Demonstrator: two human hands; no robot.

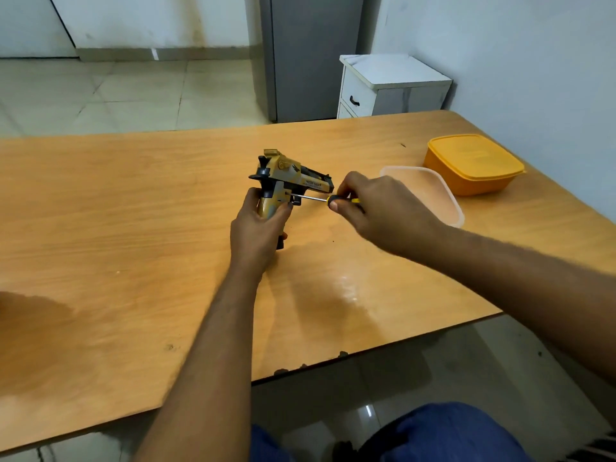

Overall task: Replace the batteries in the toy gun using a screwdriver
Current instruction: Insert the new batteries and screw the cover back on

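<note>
A yellow and black toy gun stands upright above the middle of the wooden table, barrel pointing right. My left hand grips its handle from below. My right hand holds a small screwdriver with a black and yellow handle. The thin metal shaft runs left from my fingers, and its tip touches the gun's side just above the grip. No batteries are visible.
A clear plastic lid lies on the table just behind my right hand. An orange lidded container sits at the far right near the wall. Beyond the table stand a white drawer unit and a grey cabinet.
</note>
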